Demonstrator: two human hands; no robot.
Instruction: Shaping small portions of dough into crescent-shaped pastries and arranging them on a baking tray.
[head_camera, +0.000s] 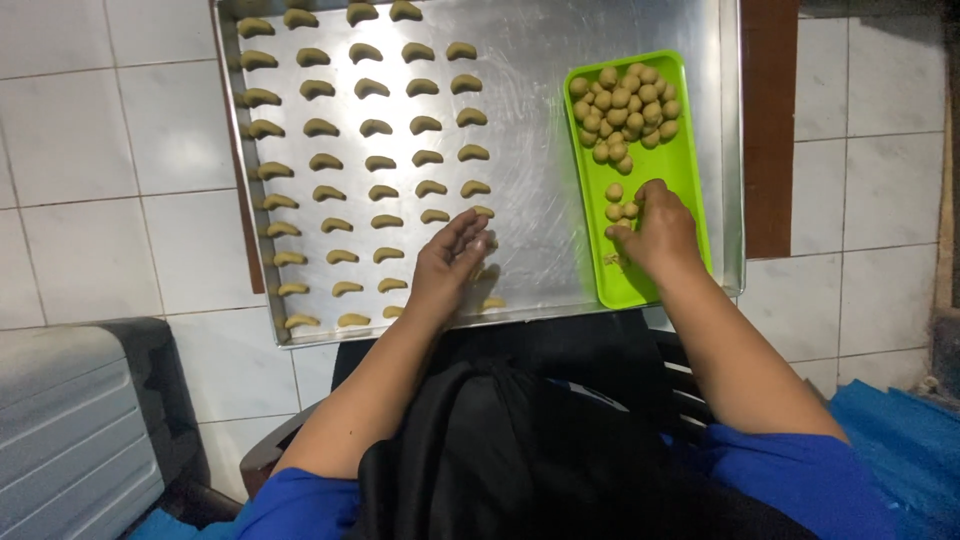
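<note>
The right hand (655, 232) is pinching its grip together around small dough balls (622, 205) on the green tray (690, 170). The left hand (452, 262) is lying flat, fingers loosely apart, on the metal tray (545, 90). Beside it, many curved dough pieces (375, 128) are sitting in rows. Beyond the right hand, a pile of balls (625, 105) is waiting.

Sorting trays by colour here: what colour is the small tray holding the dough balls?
Bright lime green tray, seen in the head view.
</note>
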